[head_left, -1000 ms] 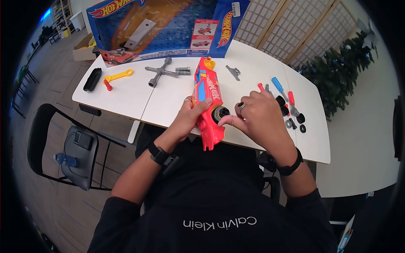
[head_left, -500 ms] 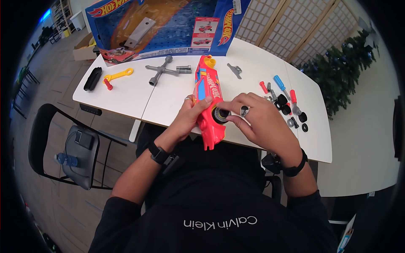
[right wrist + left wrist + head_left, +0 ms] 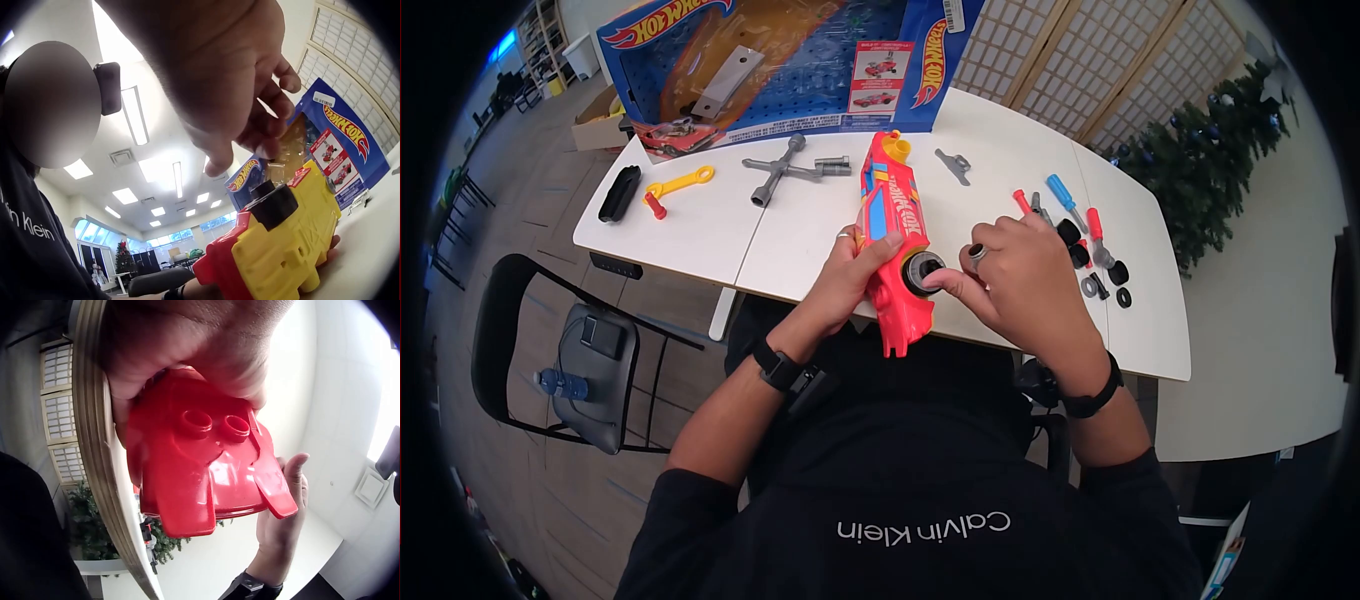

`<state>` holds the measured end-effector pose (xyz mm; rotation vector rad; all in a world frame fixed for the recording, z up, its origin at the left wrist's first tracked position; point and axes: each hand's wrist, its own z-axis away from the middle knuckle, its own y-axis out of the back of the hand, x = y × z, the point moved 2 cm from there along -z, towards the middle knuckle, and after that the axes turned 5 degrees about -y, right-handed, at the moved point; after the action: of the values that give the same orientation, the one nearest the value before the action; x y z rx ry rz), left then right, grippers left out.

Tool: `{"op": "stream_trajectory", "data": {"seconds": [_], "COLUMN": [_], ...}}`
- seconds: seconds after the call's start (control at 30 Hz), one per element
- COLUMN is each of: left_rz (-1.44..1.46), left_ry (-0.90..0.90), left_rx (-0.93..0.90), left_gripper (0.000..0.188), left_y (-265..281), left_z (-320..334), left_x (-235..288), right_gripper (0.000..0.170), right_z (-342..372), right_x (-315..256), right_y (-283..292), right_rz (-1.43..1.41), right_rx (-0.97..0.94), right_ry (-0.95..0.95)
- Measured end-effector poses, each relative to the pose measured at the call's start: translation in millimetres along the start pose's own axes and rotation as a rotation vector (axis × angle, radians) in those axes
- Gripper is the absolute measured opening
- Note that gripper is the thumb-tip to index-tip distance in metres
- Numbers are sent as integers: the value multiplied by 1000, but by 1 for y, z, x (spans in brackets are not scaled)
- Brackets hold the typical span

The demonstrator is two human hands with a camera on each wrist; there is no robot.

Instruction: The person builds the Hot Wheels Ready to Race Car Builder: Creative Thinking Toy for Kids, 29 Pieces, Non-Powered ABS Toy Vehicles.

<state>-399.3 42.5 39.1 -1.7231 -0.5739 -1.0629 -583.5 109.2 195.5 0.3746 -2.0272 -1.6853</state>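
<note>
Lengthwise along the left hand [image 3: 845, 280] lies a red toy car body [image 3: 892, 210], gripped with the thumb on top. One black wheel [image 3: 917, 272] with a grey rim is on its side near the lower end. The right hand [image 3: 1030, 280] is beside that wheel, thumb extended towards it and the other fingers loosely bent. In the right wrist view the thumb of the right hand [image 3: 231, 81] is above the wheel [image 3: 274, 206], and the car's underside [image 3: 290, 250] is yellow. The left wrist view shows the car's red end [image 3: 206, 462] under the left hand [image 3: 194, 337].
A Hot Wheels box [image 3: 800, 90] stands at the table's back. A grey cross wrench [image 3: 780, 170], yellow wrench [image 3: 680, 182] and black tray [image 3: 620, 193] lie left. On the right are a blue-handled screwdriver [image 3: 1060, 192], a red-handled tool [image 3: 1094, 225] and several small wheels [image 3: 1118, 271].
The right hand's fingers came to the wheel half a second ago, then drew back from it to the right, with the thumb remaining close. The left hand's grip on the car is unchanged.
</note>
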Motion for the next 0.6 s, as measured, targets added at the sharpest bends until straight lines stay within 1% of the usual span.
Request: {"op": "stream_trajectory", "data": {"seconds": [0.03, 0.07, 0.1, 0.17, 0.2, 0.27, 0.33, 0.4, 0.47, 0.5, 0.53, 0.6], "left_rz": [-1, 22, 45, 41, 39, 34, 30, 67, 60, 48, 35, 35], "left_ry": [0, -12, -23, -13, -12, -13, -14, -19, 5, 9, 11, 2], "left_rx": [0, -9, -20, -17, -13, -25, -37, -8, -18, -22, -26, -26], "left_gripper": [57, 55, 53, 51, 49, 47, 46, 44, 43, 44, 45, 47], "left_y": [0, -1, -2, -2, -1, -1, -1, -3, 0, 3, 2, -3], "left_z": [0, 0, 0, 1, 1, 0, 0, 1, 2, 2, 2, 3], "left_x": [1, 2, 2, 1, 1, 0, 0, 2, 0, -2, -2, -1], "right_gripper": [18, 19, 19, 20, 20, 25, 28, 30, 33, 32, 32, 29], "right_z": [2, 3, 2, -1, -1, -1, -1, 1, 2, 2, 3, 3], "right_x": [-1, -1, -1, -5, -5, -5, -7, -9, -13, -14, -16, -20], "right_y": [2, 3, 0, -9, -11, -15, -16, -17, -15, -19, -20, -20], "right_rz": [-121, -242, -244, -352, -352, -214, -205, -193, -350, -414, -408, -545], "right_rx": [69, 138, 137, 275, 276, 228, 198, 168, 226, 250, 252, 325], "right_ry": [-7, -14, -15, 164, 155, 135, 122, 92, 151, 201, 183, 83]}}
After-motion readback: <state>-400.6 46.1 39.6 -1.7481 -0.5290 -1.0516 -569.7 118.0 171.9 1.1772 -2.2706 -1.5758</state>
